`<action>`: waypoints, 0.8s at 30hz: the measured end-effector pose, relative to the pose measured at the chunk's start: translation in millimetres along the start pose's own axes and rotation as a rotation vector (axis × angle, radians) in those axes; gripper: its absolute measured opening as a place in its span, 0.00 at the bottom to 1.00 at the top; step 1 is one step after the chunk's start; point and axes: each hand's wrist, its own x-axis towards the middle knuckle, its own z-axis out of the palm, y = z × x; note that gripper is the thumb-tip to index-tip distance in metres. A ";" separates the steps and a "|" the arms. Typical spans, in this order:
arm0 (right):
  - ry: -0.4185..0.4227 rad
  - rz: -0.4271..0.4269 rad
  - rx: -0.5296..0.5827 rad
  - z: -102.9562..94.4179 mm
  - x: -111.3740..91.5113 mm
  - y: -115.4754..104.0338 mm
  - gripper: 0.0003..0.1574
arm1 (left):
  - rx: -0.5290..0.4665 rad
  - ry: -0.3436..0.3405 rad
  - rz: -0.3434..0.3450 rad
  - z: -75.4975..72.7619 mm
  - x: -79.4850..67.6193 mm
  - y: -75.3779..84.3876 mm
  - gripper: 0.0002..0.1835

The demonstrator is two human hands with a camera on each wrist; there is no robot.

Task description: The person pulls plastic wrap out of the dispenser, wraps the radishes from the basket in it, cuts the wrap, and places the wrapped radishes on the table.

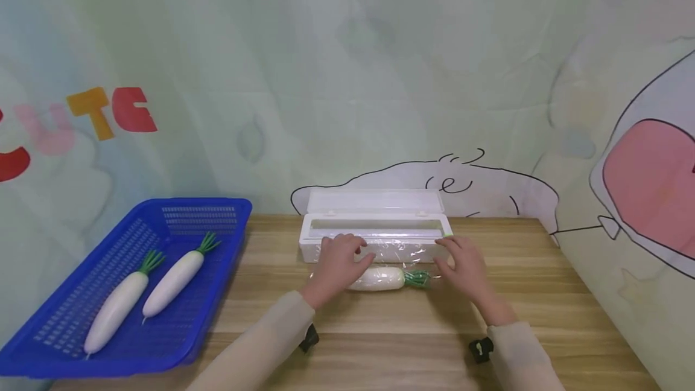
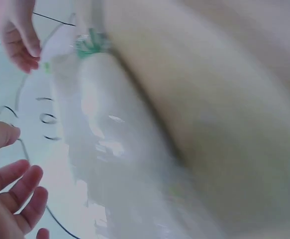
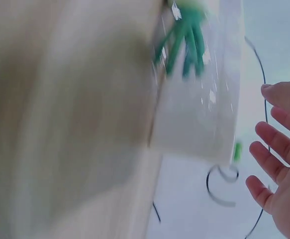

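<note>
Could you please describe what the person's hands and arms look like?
The left hand and right hand are bare, with no gloves. The left sleeve and right sleeve are plain pale beige, with a small black device beside each.

A pale printed backdrop is hanging behind the wood-grained bench, coloured letters showing left and a pink shape right.

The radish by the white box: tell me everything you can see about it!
This long, smooth white radish has narrow green stalks bunched at one end. It lies flat on the striped brown wooden table, in front of the open white box. Shiny clear film, plastic-looking, covers it; I can't tell if it goes underneath. Its tip isn't clear.
</note>
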 end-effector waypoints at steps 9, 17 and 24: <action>-0.140 0.228 0.045 -22.1 14.5 33.1 0.25 | 0.047 -0.150 0.115 15.8 64.3 60.0 0.11; -0.131 0.265 0.145 -9.6 21.7 45.2 0.27 | 0.037 -0.264 0.124 52.8 102.0 91.0 0.14; -0.143 0.368 0.230 4.6 16.0 47.3 0.27 | -0.051 -0.279 0.093 77.6 107.7 94.0 0.13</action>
